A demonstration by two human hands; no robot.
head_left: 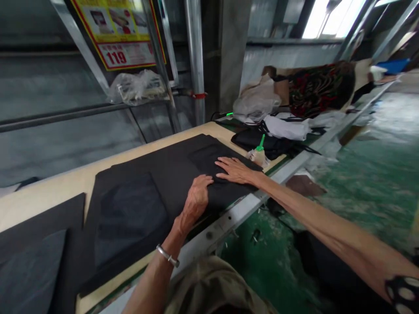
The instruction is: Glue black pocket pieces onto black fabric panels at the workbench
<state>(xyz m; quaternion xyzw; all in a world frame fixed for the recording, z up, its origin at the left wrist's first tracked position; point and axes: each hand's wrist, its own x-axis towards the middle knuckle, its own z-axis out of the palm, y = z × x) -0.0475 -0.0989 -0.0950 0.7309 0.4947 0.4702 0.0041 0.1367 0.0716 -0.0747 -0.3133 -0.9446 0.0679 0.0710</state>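
Note:
A large black sheet (176,174) lies flat on the pale board. My right hand (234,170) rests palm down, fingers stretched, on a dark fabric piece (206,158) at the sheet's right end. Close beside it, my left hand (198,194) touches the sheet with its fingers bent towards the same piece; whether anything is between them is hidden. Another dark fabric piece (131,218) lies on the sheet to the left. Just beyond my right hand stands a glue bottle (258,155) with a green nozzle.
A second black sheet (42,222) with dark fabric (32,270) on it lies at left. A metal rail (235,213) runs along the table's front edge. Black cloth (252,141), white cloth (288,127) and a plastic bag (258,100) lie farther along. A metal post (195,65) stands behind.

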